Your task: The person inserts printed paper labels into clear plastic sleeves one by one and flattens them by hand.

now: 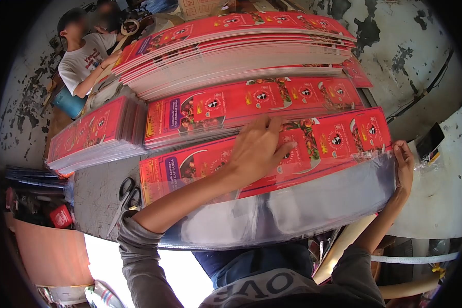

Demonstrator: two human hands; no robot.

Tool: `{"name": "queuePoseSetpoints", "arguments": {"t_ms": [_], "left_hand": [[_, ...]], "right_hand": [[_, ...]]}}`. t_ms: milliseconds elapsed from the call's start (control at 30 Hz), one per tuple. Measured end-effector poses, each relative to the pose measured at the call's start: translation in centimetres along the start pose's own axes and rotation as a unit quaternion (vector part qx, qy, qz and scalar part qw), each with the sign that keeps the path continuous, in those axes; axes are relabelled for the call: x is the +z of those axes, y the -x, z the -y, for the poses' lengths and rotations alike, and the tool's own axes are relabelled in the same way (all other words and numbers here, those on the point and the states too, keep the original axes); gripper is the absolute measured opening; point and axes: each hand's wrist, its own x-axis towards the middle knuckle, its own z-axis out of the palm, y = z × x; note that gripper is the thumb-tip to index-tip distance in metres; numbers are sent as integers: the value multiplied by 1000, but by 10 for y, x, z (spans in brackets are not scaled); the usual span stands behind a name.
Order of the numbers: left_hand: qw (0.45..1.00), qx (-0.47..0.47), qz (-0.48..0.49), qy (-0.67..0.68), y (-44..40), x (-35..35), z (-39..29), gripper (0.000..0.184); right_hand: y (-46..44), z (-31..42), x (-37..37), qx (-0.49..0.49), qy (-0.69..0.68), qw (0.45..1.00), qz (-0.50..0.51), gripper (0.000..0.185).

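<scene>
A long red printed sheet (313, 149) with food pictures lies in front of me, and a clear plastic film (292, 200) covers its lower part and spreads over the near edge of the table. My left hand (256, 146) rests palm down on the sheet's middle, thumb apart from the fingers. At the right end, my right hand (404, 161) pinches the corner of the plastic film between thumb and fingers. Directly behind lies a stack of similar red sheets (231, 102) in clear plastic.
A tall pile of red printed boards (241, 56) stands at the back. Wrapped packs (95, 131) are stacked on the left. Black-handled scissors (126, 197) lie on the grey table (97, 190). A person in a white shirt (84, 56) is at the far left, with another behind.
</scene>
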Motion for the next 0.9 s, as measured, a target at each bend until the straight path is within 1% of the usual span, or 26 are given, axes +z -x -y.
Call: {"name": "queuePoseSetpoints", "arguments": {"t_ms": [67,133,200,433,500,600,700,900], "left_hand": [[1000,13,-15,8,-1,-2,-1,42],[1000,-16,-8,13,-2,-4,-4,42],[1000,-17,-8,15,-2,-5,-5,42],[1000,-7,-29,-1,-3,-3,-4,38],[999,-8,-32,-5,-3,-2,-4,38],[999,-6,-39,-20,-3,-1,-4,37],[999,-8,-42,-32,-5,-2,-5,36],[999,-27,-38,-21,-8,-3,-5,35]], "right_hand": [[-1,-2,-3,9,-53,998,7,11],[-2,-4,-3,12,-59,998,11,9],[-2,-2,-1,24,-70,997,13,9],[-3,-6,-3,29,-64,997,13,10],[-3,-3,-1,27,-33,999,17,13],[-4,-7,-4,23,4,1000,13,12],[-3,-3,3,14,-19,1000,-5,10],[-3,-6,0,5,-33,999,1,10]]}}
